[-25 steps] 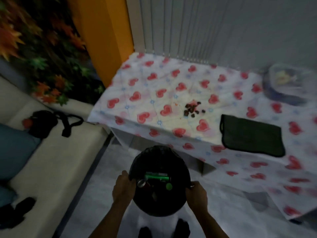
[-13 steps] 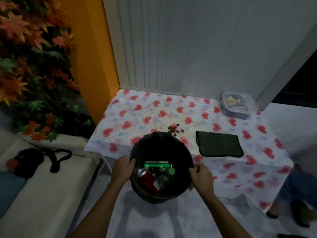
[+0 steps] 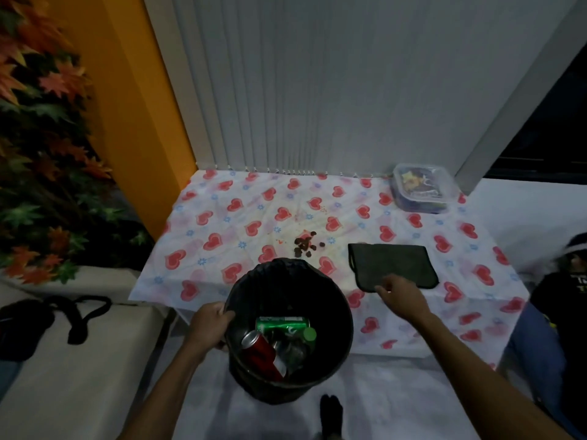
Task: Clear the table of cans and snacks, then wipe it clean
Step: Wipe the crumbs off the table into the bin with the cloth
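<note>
A black bin [image 3: 341,325] stands against the table's front edge, with a green can [image 3: 282,322], a red can [image 3: 262,352] and a green-capped bottle [image 3: 308,334] inside. My left hand [image 3: 208,325] grips its left rim. My right hand [image 3: 401,296] hovers with fingers apart over the near edge of a folded dark green cloth [image 3: 392,263]. A small heap of dark brown snack bits [image 3: 305,244] lies on the heart-print tablecloth [image 3: 222,230] just beyond the bin.
A lidded clear container [image 3: 421,188] sits at the table's back right corner. A cream sofa with a black bag [image 3: 28,319] is on the left. A seated person [image 3: 559,312] is at the right edge. My foot [image 3: 331,414] shows below the bin.
My right hand has left the bin's rim and moved up and right over the cloth. The left hand keeps its hold on the rim. The bin stands nearer the table.
</note>
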A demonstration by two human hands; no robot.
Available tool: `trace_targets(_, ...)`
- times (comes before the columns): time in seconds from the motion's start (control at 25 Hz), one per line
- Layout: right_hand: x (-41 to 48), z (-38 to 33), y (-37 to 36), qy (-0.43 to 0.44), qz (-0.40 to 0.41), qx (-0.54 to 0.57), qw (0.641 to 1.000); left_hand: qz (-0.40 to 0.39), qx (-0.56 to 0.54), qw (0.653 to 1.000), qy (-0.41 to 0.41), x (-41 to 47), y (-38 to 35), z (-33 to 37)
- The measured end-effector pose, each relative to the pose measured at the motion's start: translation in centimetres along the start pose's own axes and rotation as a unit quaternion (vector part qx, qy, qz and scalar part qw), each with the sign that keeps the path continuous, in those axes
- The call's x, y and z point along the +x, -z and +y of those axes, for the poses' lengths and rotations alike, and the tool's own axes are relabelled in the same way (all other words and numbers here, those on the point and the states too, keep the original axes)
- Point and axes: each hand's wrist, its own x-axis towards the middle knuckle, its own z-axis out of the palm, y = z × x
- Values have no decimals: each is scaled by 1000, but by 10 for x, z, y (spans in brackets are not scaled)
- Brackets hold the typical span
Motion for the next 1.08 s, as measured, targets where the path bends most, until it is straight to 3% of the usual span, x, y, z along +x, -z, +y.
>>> trace_targets(0.2, 109, 58, -23, 12, -79, -148, 986, -33, 3, 998, 49, 35, -33, 12)
trace_targets(0.4, 156, 79, -37, -73, -74, -162, 981, -59, -25, 995, 81, 61, -46, 31)
trace_targets(0.64, 183, 104, -46, 11, -82, -220, 972, -99, -25, 991, 86, 72, -33, 17)
trace_targets(0.8, 169, 60, -29, 39, -22, -186, 981, -103, -3, 990, 94, 74, -25, 9)
trace_targets(1.08, 157, 33, -30, 30, -23, -125, 991, -129, 22, 987, 98, 77, -24, 8)
